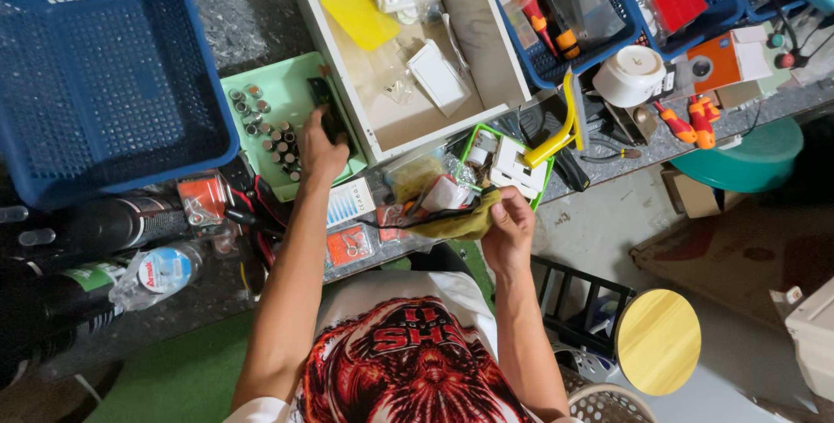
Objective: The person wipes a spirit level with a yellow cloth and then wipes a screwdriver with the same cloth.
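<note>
View from above my workbench. My left hand point(321, 152) is closed around a small black device point(323, 115), holding it over the pale green tray point(282, 76), just beside the cluster of small round metal cells point(265, 128) lying in that tray. My right hand point(508, 228) is well apart from the left, at the bench edge; its fingers are pinched on a yellowish cloth point(456, 223) that is bundled with thin black wires point(408, 219). Just above this hand sits a green-rimmed tray point(476, 135) holding white parts. Between the two hands lie a small white carton point(350, 201) and orange blister packs point(349, 245). A white open drawer point(499, 49) with a yellow plastic piece point(359, 13) stands behind the green tray. A large blue basket point(104, 84) occupies the bench to my left; a second blue basket point(565, 49) with orange-handled screwdrivers point(534, 10) lies to my right.
</note>
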